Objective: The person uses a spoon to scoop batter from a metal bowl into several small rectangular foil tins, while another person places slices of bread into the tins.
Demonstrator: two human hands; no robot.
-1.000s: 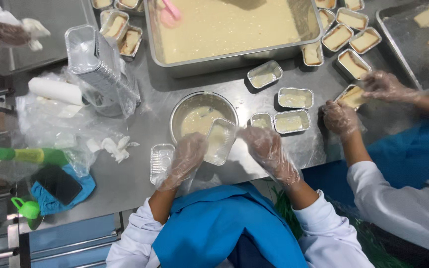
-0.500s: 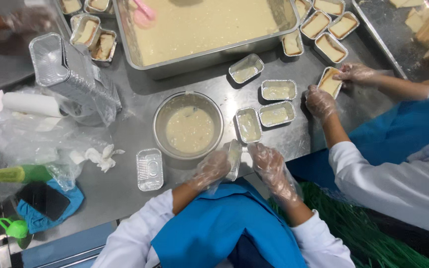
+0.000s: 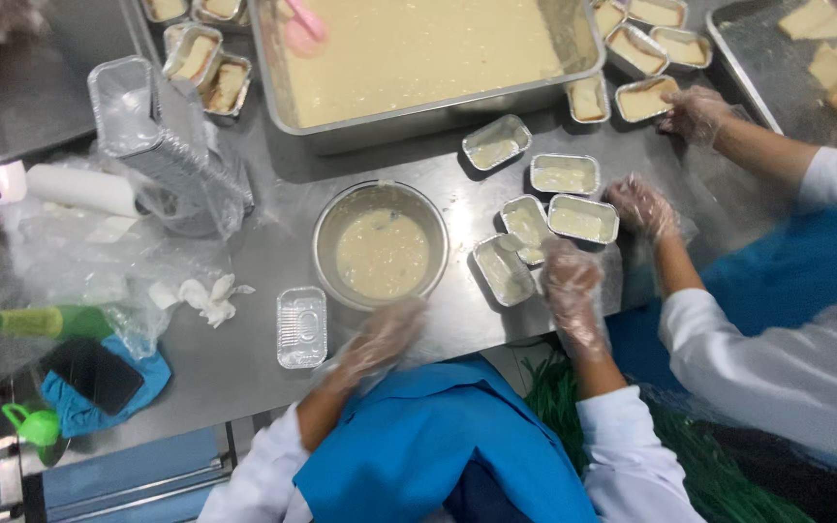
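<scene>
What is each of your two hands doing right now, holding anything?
Left hand: open, empty, beside the round metal bowl of pale batter.
Right hand: touching a small filled rectangular foil tray; grip cannot be told.

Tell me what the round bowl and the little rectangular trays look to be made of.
Round bowl: apparently stainless steel, its rim smooth and evenly shiny. Empty small tray: likely thin aluminium foil, going by its ribbed, crinkly silver surface.
</scene>
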